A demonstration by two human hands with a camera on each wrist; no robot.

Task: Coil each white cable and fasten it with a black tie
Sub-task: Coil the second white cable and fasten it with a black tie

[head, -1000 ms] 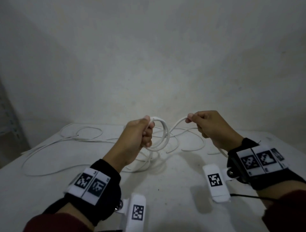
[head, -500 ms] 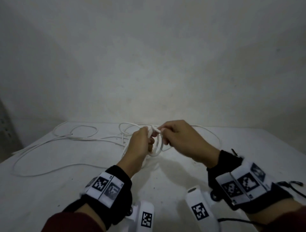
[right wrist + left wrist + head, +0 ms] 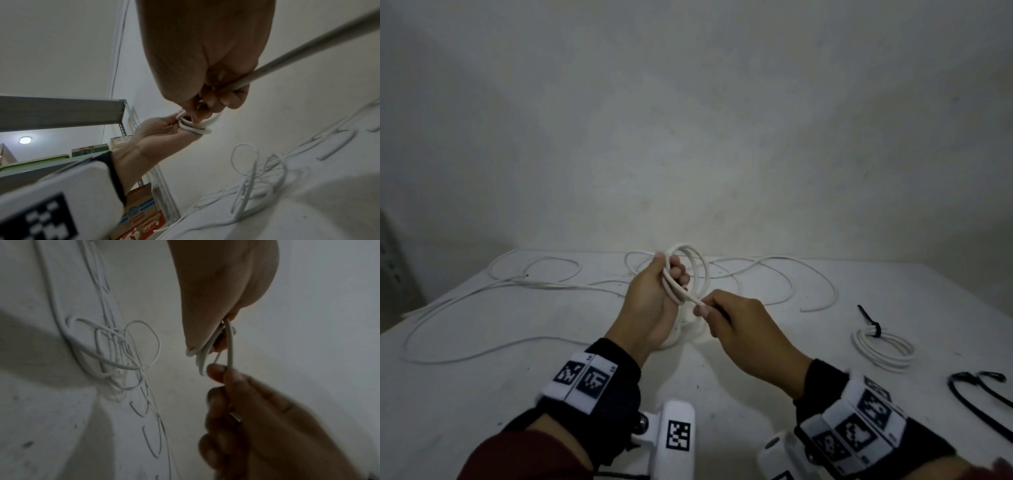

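Observation:
My left hand is raised above the table and grips a small coil of white cable with a few loops. Just below and to its right, my right hand pinches the strand that leads off the coil. In the left wrist view the loops hang from the left fingers and the right hand holds the strand. The right wrist view shows the strand running through the right fist towards the coil. A finished coil with a black tie lies at the right.
Loose white cable sprawls over the white table to the left, behind the hands and to the right. Black ties lie near the right edge. A metal shelf unit with boxes stands to the left.
My right hand came in to the left hand with a stretch of cable, then drew back towards me with the strand. The coil has gained a loop. The head view has tipped down.

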